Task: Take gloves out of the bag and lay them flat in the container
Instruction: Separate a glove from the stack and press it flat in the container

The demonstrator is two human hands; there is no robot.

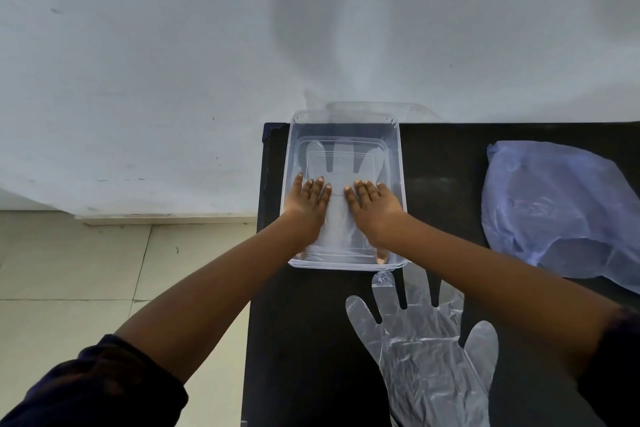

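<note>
A clear plastic container (398, 163) stands at the far left of the black table. A thin transparent glove (343, 163) lies flat inside it, fingers pointing away from me. My left hand (308, 204) and my right hand (374, 208) press palms down on that glove, fingers spread, holding nothing. A second transparent glove (426, 354) lies flat on the table in front of the container, partly under my right forearm. The pale blue plastic bag (561, 208) rests crumpled at the right.
The black table (304, 340) ends just left of the container; beyond that edge is tiled floor (104, 270). A grey wall (242, 28) rises right behind the table. A clear lid or second tub (415, 111) stands behind the container.
</note>
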